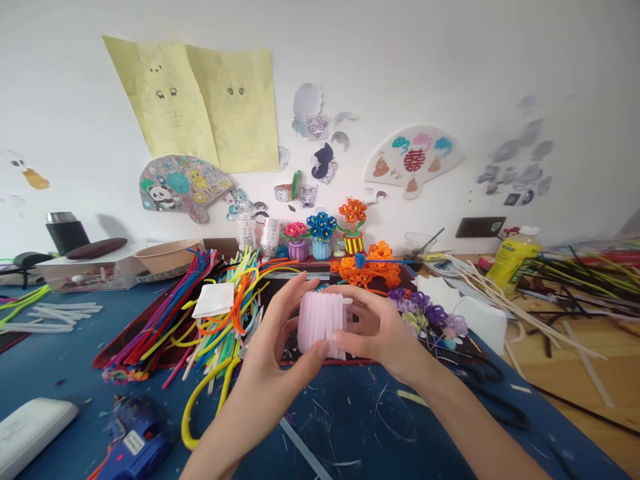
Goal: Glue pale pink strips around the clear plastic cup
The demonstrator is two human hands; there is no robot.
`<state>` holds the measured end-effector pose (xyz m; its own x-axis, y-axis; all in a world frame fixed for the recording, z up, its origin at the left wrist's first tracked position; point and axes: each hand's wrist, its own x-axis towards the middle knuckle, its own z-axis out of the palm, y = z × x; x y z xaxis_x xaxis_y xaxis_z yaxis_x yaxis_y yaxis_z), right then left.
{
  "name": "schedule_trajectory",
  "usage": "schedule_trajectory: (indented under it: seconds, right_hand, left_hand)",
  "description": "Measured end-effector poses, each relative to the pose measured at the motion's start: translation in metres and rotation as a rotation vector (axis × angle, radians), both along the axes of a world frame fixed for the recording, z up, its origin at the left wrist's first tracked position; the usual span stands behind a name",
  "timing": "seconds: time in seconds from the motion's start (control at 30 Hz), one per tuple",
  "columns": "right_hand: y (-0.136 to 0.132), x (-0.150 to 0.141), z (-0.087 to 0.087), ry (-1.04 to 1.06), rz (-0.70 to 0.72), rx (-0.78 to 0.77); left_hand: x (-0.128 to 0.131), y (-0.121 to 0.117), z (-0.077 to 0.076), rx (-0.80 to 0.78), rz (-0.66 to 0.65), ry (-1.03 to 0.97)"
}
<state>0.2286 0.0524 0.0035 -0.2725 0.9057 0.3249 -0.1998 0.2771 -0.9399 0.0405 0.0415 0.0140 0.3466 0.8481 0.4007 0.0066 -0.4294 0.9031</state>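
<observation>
Between my two hands is a small pale pink pot, its wall made of upright fuzzy pipe cleaners set side by side. My left hand is curved round its left side, thumb on the lower front. From the right, my right hand grips it with the thumb on the front and fingers behind. The far fingers of both hands are partly hidden by the pot. It is held up above the blue table mat, in front of a dark tray.
A blue glue gun lies front left, near a white case. Bundled pipe cleaners fill the tray's left. Purple flowers sit to the right. Finished flower pots stand by the wall; a yellow bottle is at the right.
</observation>
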Motion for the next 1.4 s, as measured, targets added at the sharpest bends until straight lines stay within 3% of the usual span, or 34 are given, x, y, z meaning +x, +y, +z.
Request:
schedule_trajectory:
  seconds: [0.13, 0.6, 0.8, 1.03, 1.4]
  right_hand:
    - [0.000, 0.001, 0.001, 0.038, 0.028, -0.061]
    - [-0.003, -0.004, 0.004, 0.055, 0.029, -0.122]
    - [-0.003, 0.001, 0.005, 0.048, 0.090, -0.125]
    - [-0.006, 0.005, 0.009, 0.070, 0.175, -0.120]
    - [-0.005, 0.000, 0.005, 0.073, 0.104, -0.176]
  left_hand:
    - [-0.001, -0.001, 0.004, -0.057, -0.059, -0.083]
    - [0.003, -0.001, 0.006, -0.119, 0.027, -0.064]
    - [0.006, -0.003, 0.008, -0.223, -0.005, -0.103]
    - [0.003, -0.001, 0.007, -0.226, -0.035, -0.149]
    - [0.006, 0.000, 0.005, -0.224, -0.019, -0.175]
